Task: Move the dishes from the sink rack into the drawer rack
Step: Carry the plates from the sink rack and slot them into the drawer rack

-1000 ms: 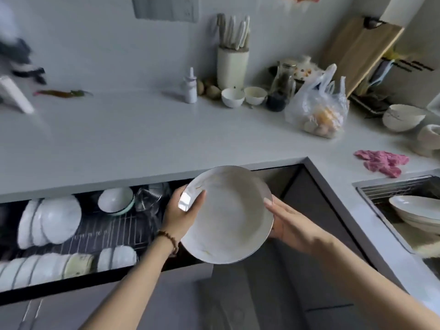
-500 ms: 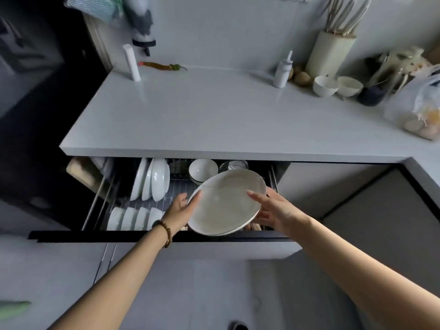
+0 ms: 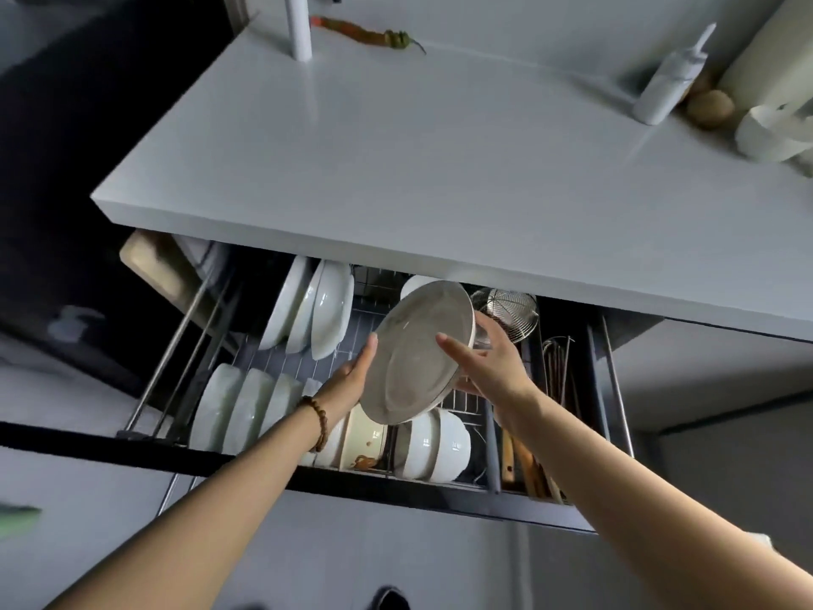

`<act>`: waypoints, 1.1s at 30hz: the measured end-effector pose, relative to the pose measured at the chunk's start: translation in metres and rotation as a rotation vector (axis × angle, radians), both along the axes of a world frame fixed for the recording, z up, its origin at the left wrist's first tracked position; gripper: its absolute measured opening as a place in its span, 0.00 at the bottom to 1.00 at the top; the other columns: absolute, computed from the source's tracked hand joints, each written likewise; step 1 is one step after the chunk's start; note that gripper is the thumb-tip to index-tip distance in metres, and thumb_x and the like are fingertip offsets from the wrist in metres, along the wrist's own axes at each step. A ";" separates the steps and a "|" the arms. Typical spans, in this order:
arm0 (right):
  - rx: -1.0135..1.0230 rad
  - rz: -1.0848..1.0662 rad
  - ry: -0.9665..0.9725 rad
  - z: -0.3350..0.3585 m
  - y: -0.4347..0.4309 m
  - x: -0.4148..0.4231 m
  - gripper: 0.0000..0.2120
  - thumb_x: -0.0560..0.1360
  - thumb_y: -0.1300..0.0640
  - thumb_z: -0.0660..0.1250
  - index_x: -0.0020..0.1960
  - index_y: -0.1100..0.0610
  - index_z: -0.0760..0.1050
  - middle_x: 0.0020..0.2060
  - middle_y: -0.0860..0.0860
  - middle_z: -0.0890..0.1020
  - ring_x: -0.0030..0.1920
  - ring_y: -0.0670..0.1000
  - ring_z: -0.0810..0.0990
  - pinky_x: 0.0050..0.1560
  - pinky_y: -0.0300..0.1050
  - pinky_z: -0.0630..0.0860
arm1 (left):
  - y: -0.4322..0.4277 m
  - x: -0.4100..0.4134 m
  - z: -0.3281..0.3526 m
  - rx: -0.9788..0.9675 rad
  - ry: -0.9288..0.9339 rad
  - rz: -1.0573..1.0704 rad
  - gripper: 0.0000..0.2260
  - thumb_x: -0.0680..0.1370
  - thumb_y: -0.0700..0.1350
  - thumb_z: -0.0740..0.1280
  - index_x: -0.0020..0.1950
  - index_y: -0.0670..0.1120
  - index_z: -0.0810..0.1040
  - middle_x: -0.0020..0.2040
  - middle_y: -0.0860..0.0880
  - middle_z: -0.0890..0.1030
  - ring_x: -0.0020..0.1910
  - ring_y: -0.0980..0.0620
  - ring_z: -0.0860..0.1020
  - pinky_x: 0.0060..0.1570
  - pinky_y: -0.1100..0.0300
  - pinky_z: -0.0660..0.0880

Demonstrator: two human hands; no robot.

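The round white plate (image 3: 413,358) hangs tilted over the middle of the wire drawer rack (image 3: 303,358). The left hand (image 3: 349,378) grips its left rim and the right hand (image 3: 488,365) its right. White bowls (image 3: 433,442) stand beneath at the front edge. Upright white plates (image 3: 316,310) fill the back-left corner, and a steel mesh strainer (image 3: 506,308) sits behind.

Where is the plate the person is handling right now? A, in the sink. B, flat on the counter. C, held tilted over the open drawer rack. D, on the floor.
C: the left hand and right hand hold the plate tilted above the drawer rack, not yet slotted in.
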State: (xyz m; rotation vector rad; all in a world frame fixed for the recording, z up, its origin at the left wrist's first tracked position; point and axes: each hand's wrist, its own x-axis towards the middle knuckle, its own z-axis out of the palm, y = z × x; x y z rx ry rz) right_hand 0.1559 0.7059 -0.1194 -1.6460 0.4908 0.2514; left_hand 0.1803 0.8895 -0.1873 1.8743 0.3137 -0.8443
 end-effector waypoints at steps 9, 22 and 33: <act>-0.037 -0.043 0.010 -0.062 0.033 0.044 0.19 0.74 0.56 0.71 0.59 0.45 0.66 0.38 0.51 0.82 0.37 0.44 0.81 0.49 0.53 0.80 | 0.012 0.046 -0.062 -0.154 0.121 0.081 0.48 0.60 0.77 0.49 0.68 0.47 0.70 0.62 0.42 0.77 0.61 0.44 0.75 0.63 0.49 0.72; -0.234 -0.049 -0.027 -0.107 0.061 0.091 0.30 0.70 0.46 0.73 0.69 0.46 0.66 0.37 0.57 0.81 0.39 0.50 0.82 0.52 0.52 0.81 | 0.028 0.089 -0.105 -0.331 0.224 0.164 0.63 0.43 0.81 0.60 0.72 0.50 0.64 0.66 0.46 0.74 0.60 0.47 0.75 0.53 0.56 0.76; -0.346 -0.057 0.006 -0.127 0.080 0.106 0.31 0.67 0.40 0.73 0.68 0.44 0.67 0.35 0.49 0.77 0.38 0.49 0.79 0.51 0.55 0.80 | 0.033 0.093 -0.098 -0.355 0.314 0.181 0.66 0.42 0.81 0.60 0.76 0.54 0.53 0.75 0.47 0.61 0.71 0.41 0.63 0.65 0.40 0.67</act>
